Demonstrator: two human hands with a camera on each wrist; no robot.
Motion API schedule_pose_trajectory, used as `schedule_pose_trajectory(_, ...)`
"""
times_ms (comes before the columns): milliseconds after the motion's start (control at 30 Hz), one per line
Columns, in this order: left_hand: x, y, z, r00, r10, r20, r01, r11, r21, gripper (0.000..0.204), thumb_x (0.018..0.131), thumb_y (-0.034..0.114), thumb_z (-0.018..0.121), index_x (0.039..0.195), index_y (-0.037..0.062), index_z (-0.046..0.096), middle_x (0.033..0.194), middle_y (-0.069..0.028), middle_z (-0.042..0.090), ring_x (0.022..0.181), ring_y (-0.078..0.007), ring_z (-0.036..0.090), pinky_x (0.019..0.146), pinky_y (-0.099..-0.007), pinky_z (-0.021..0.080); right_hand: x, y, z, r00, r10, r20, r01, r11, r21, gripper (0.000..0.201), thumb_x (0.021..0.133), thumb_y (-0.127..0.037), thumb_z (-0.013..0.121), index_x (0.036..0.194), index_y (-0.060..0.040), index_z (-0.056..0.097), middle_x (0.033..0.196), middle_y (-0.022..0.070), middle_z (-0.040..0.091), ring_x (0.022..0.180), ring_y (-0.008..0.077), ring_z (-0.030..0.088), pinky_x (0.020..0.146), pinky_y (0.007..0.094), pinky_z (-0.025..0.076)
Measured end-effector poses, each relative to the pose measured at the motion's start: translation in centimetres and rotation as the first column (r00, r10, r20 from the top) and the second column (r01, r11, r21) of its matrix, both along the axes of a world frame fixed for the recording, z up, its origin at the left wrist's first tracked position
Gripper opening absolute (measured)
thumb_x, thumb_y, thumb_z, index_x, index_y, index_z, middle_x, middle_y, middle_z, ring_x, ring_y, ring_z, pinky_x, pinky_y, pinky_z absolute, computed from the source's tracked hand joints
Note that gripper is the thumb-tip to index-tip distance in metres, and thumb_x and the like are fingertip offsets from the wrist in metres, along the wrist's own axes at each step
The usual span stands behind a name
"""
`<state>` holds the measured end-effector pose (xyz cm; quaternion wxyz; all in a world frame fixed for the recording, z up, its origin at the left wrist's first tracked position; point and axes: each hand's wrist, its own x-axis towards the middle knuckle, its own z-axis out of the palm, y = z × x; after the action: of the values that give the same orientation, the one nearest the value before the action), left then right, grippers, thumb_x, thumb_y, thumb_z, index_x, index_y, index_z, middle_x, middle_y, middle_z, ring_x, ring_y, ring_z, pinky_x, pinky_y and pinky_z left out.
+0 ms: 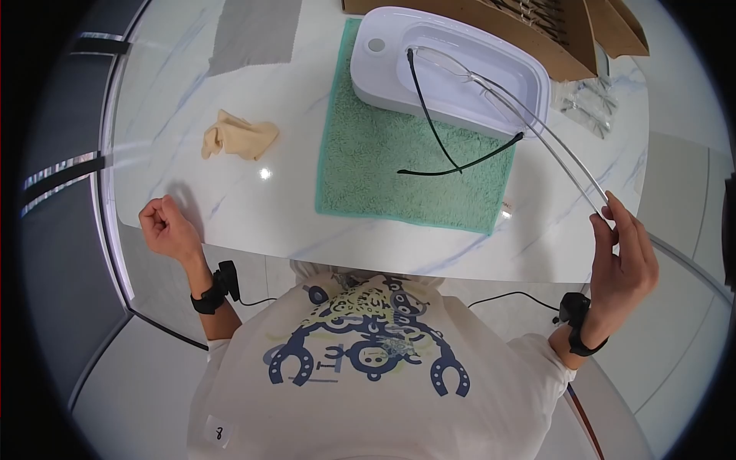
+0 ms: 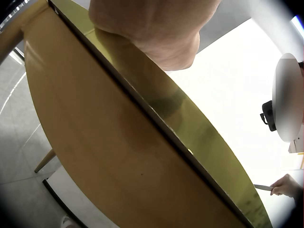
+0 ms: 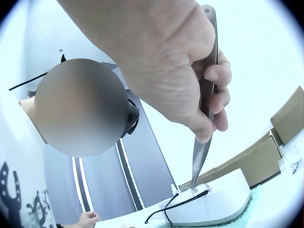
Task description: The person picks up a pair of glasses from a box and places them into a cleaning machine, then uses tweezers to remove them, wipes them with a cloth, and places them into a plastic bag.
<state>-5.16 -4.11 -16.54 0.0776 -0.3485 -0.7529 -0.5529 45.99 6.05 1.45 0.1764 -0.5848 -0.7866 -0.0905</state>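
My right hand (image 1: 625,257) holds long metal tweezers (image 1: 569,159) between thumb and fingers, at the right of the table. The tips reach the middle of a pair of eyeglasses (image 1: 445,63) with clear lenses and black temples (image 1: 426,103). These eyeglasses overlap the basin of a white oblong tub (image 1: 376,73), their temples spread toward the person. In the right wrist view, the tweezers (image 3: 202,149) point down at the glasses over the tub (image 3: 232,192). My left hand (image 1: 170,230) rests by the table's near left edge, fingers curled in, holding nothing.
Under the tub lies a green towel (image 1: 368,165). A crumpled beige cloth (image 1: 241,138) is left of it, and a grey cloth (image 1: 257,34) lies behind. At the back right, a cardboard box (image 1: 579,42) contains several eyeglasses, with clear plastic bags (image 1: 590,107) beside it.
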Motion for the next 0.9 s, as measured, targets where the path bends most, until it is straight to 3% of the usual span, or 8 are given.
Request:
schedule_pose_trajectory(133,-0.4,-0.3,-0.2,1.0,-0.021,0.007,0.021,1.0,0.015,0.01,0.093,0.006,0.068,0.086,0.0035,0.062,0.068,0.0088,0.048,0.061,0.0002,0.036,0.056,-0.0177,0.026,0.3,0.7,0.0,0.994,-0.093,-0.061,0.086,0.991,-0.106,0.031,0.076,-0.002,0.083,0.106,-0.0068,0.077,0.085,0.0052,0.074,0.062,0.0102,0.063,0.055,0.0243,0.05)
schedule_pose_trajectory(333,-0.3,-0.3,-0.2,1.0,-0.013,0.009,0.013,1.0,0.003,0.01,0.093,0.007,0.068,0.086,0.0033,0.062,0.069,0.0084,0.049,0.061,0.0001,0.036,0.056,-0.0179,0.027,0.6,1.8,0.0,0.994,-0.107,-0.022,0.101,0.976,-0.191,0.028,0.084,-0.008,0.079,0.111,-0.0044,0.074,0.083,0.0068,0.072,0.062,0.0126,0.064,0.056,0.0241,0.049)
schedule_pose_trajectory(433,-0.5,-0.3,-0.2,1.0,-0.019,-0.006,0.019,1.0,-0.002,0.01,0.093,0.007,0.068,0.086,0.0035,0.062,0.069,0.0082,0.05,0.061,0.0001,0.037,0.056,-0.018,0.027,0.8,2.7,-0.4,0.987,-0.091,-0.13,0.045,0.947,-0.317,0.026,0.086,-0.009,0.077,0.111,-0.0029,0.074,0.082,0.0083,0.071,0.062,0.0154,0.064,0.059,0.0256,0.05)
schedule_pose_trajectory(633,-0.8,-0.4,-0.5,0.999,-0.032,0.014,0.032,0.999,-0.009,0.009,0.093,0.005,0.068,0.086,0.0039,0.061,0.068,0.008,0.05,0.061,0.0002,0.037,0.056,-0.0179,0.027,1.2,4.2,-1.1,0.977,-0.124,-0.176,0.032,0.893,-0.448,0.025,0.089,-0.009,0.074,0.113,-0.0013,0.073,0.082,0.0119,0.071,0.069,0.0177,0.069,0.065,0.0295,0.054)
schedule_pose_trajectory(900,-0.2,0.1,0.0,0.999,-0.027,0.023,0.028,1.0,-0.015,0.01,0.092,0.002,0.067,0.085,0.0033,0.06,0.064,0.0087,0.043,0.059,-0.0005,0.034,0.056,-0.0179,0.027,3.1,3.6,1.2,0.981,-0.158,-0.112,0.109,0.93,-0.352,0.027,0.092,-0.013,0.073,0.117,-0.0039,0.073,0.087,0.0092,0.073,0.079,0.015,0.072,0.065,0.0267,0.054)
